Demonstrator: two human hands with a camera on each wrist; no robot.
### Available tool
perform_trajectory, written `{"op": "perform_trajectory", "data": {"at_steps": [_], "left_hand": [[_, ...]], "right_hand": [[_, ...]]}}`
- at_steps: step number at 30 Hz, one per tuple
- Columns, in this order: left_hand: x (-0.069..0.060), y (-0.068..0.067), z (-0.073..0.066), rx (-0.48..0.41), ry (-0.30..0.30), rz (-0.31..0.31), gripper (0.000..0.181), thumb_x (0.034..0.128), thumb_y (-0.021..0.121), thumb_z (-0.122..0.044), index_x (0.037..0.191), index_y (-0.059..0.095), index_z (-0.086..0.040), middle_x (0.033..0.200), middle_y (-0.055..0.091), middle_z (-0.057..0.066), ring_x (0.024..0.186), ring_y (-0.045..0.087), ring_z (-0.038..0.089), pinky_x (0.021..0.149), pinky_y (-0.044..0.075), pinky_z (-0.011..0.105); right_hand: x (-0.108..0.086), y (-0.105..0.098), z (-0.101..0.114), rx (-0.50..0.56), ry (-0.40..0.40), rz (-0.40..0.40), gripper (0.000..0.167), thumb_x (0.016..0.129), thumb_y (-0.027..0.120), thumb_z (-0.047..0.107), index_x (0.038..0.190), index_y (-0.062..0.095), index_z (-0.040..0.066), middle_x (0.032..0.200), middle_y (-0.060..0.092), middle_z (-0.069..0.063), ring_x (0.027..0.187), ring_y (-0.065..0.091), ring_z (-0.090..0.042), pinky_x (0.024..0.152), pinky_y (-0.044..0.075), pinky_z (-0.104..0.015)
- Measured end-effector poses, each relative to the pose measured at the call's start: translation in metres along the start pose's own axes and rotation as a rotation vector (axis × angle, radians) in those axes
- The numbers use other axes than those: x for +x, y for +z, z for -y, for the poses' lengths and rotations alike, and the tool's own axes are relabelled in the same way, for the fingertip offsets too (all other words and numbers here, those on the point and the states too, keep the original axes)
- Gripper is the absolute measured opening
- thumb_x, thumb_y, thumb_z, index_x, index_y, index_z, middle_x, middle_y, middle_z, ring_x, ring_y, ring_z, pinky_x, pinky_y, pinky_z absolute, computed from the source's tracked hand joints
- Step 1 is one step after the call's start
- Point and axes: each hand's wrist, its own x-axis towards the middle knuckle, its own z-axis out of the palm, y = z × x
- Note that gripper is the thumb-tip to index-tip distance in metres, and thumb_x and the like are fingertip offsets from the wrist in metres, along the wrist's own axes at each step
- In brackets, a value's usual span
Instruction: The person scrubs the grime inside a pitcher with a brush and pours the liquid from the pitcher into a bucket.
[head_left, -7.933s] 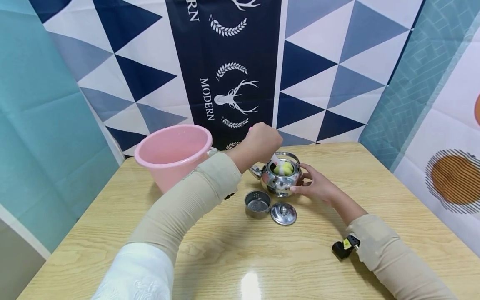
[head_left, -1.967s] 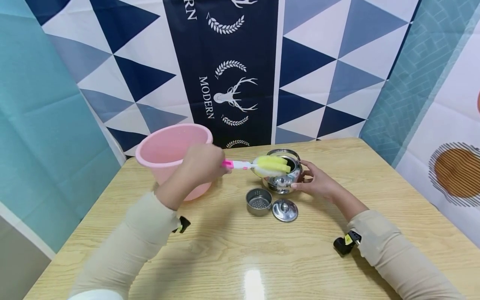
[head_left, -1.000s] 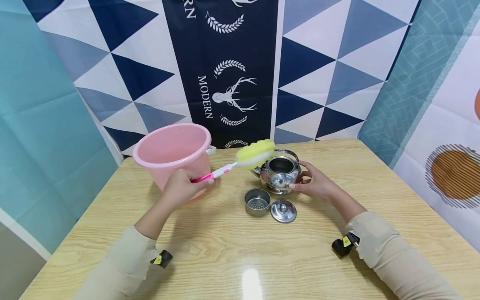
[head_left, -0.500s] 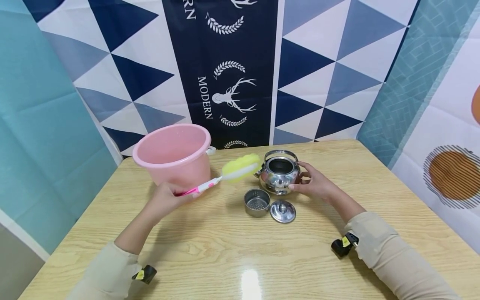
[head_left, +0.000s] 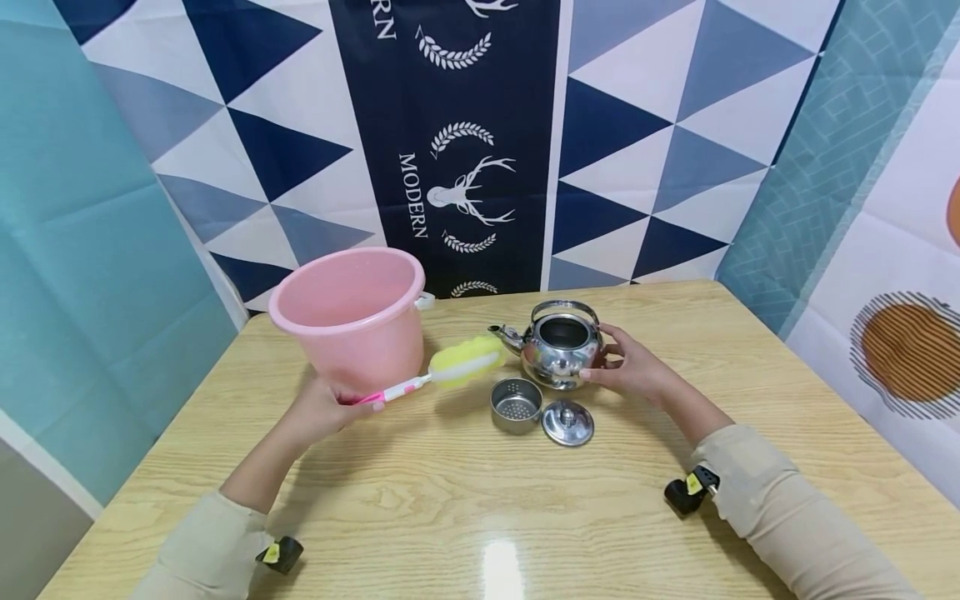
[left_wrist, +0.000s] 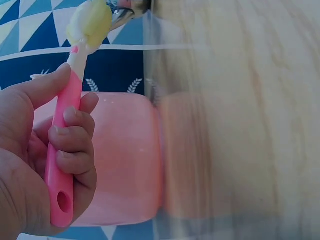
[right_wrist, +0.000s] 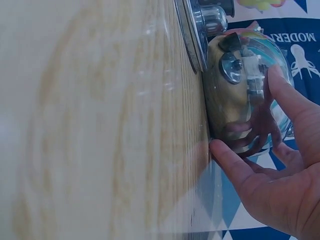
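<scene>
My left hand (head_left: pixel 317 410) grips the pink handle of a sponge bottle brush (head_left: pixel 467 362), fingers curled round it in the left wrist view. The brush's yellow and white sponge head is above the table, left of the teapot and below its spout. A shiny steel teapot (head_left: pixel 558 367) stands upright with its top uncovered and its handle raised. My right hand (head_left: pixel 630 367) holds the teapot's right side, thumb and fingers spread round its body, as the right wrist view also shows. In front of the teapot sit a perforated steel strainer (head_left: pixel 516 407) and a round lid (head_left: pixel 567 423), knob up.
A pink bucket (head_left: pixel 360 350) stands at the back left, just behind my left hand. The wooden table (head_left: pixel 465 500) reaches back to a patterned wall covering (head_left: pixel 615 167). Wrist cameras hang below both sleeves.
The brush was inside the teapot, then came out of its mouth. My left hand has carried it left and down, beside the bucket. My right hand has stayed on the teapot.
</scene>
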Motion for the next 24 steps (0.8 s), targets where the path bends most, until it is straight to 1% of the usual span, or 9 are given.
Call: {"op": "perform_trajectory", "data": {"at_steps": [5, 7, 9, 12, 14, 16, 19, 21, 24], "left_hand": [[-0.001, 0.001, 0.009, 0.043, -0.074, 0.019, 0.039, 0.0842, 0.077, -0.020, 0.065, 0.057, 0.007, 0.049, 0.038, -0.003, 0.046, 0.033, 0.012, 0.045, 0.027, 0.024], [0.000, 0.001, 0.012, 0.081, -0.091, 0.019, 0.040, 0.0839, 0.077, -0.022, 0.063, 0.058, 0.007, 0.048, 0.038, -0.004, 0.046, 0.033, 0.011, 0.045, 0.026, 0.024], [0.001, 0.002, 0.015, 0.123, -0.090, 0.019, 0.040, 0.0840, 0.077, -0.023, 0.062, 0.060, 0.006, 0.046, 0.039, -0.005, 0.045, 0.034, 0.010, 0.045, 0.025, 0.023], [0.003, 0.003, 0.018, 0.151, -0.072, 0.023, 0.036, 0.0845, 0.076, -0.022, 0.064, 0.064, 0.005, 0.047, 0.042, -0.005, 0.045, 0.036, 0.009, 0.044, 0.027, 0.023], [0.004, 0.004, 0.020, 0.145, -0.062, 0.031, 0.033, 0.0849, 0.075, -0.021, 0.067, 0.066, 0.005, 0.048, 0.043, -0.005, 0.045, 0.037, 0.009, 0.044, 0.027, 0.023], [0.005, 0.006, 0.021, 0.117, -0.064, 0.039, 0.029, 0.0852, 0.075, -0.019, 0.070, 0.068, 0.005, 0.049, 0.044, -0.004, 0.046, 0.038, 0.010, 0.044, 0.029, 0.023], [0.006, 0.007, 0.023, 0.107, -0.076, 0.054, 0.027, 0.0855, 0.074, -0.017, 0.071, 0.069, 0.005, 0.050, 0.044, -0.003, 0.046, 0.038, 0.010, 0.044, 0.030, 0.023], [0.006, 0.007, 0.025, 0.131, -0.084, 0.064, 0.025, 0.0858, 0.074, -0.018, 0.071, 0.070, 0.002, 0.051, 0.045, -0.004, 0.047, 0.038, 0.010, 0.044, 0.031, 0.023], [0.006, 0.006, 0.027, 0.204, -0.085, 0.070, 0.028, 0.0862, 0.075, -0.024, 0.068, 0.069, -0.003, 0.052, 0.043, -0.006, 0.050, 0.037, 0.010, 0.047, 0.031, 0.024]], "right_hand": [[0.001, -0.001, -0.001, -0.002, 0.000, 0.003, 0.103, 0.086, 0.076, 0.027, 0.156, 0.003, 0.011, 0.145, 0.034, -0.033, 0.130, 0.040, -0.048, 0.098, 0.044, -0.048], [0.001, -0.001, -0.001, -0.003, 0.000, 0.006, 0.103, 0.086, 0.076, 0.026, 0.157, 0.003, 0.011, 0.146, 0.032, -0.034, 0.131, 0.040, -0.048, 0.099, 0.043, -0.050], [0.002, -0.001, 0.000, -0.006, -0.002, 0.005, 0.103, 0.086, 0.077, 0.026, 0.157, 0.004, 0.011, 0.146, 0.032, -0.034, 0.130, 0.040, -0.048, 0.099, 0.043, -0.051], [0.001, -0.002, 0.000, -0.006, -0.004, 0.005, 0.103, 0.086, 0.077, 0.027, 0.157, 0.004, 0.012, 0.145, 0.032, -0.034, 0.130, 0.040, -0.049, 0.099, 0.044, -0.051], [0.001, -0.002, 0.001, -0.007, -0.005, 0.006, 0.103, 0.086, 0.077, 0.027, 0.157, 0.004, 0.012, 0.145, 0.032, -0.034, 0.129, 0.041, -0.049, 0.098, 0.044, -0.051], [0.001, -0.002, 0.001, -0.007, -0.002, 0.008, 0.103, 0.086, 0.077, 0.028, 0.157, 0.004, 0.013, 0.145, 0.032, -0.034, 0.129, 0.041, -0.049, 0.098, 0.044, -0.051], [0.001, -0.002, 0.000, -0.004, 0.004, 0.010, 0.103, 0.086, 0.077, 0.028, 0.157, 0.004, 0.013, 0.146, 0.031, -0.034, 0.130, 0.040, -0.048, 0.099, 0.043, -0.052], [0.001, -0.002, 0.000, -0.003, 0.004, 0.009, 0.103, 0.085, 0.077, 0.028, 0.157, 0.004, 0.012, 0.146, 0.031, -0.034, 0.130, 0.040, -0.048, 0.099, 0.043, -0.052], [0.002, -0.002, 0.000, 0.004, 0.002, 0.011, 0.103, 0.085, 0.077, 0.027, 0.157, 0.004, 0.012, 0.146, 0.030, -0.034, 0.130, 0.040, -0.048, 0.098, 0.044, -0.051]]}}
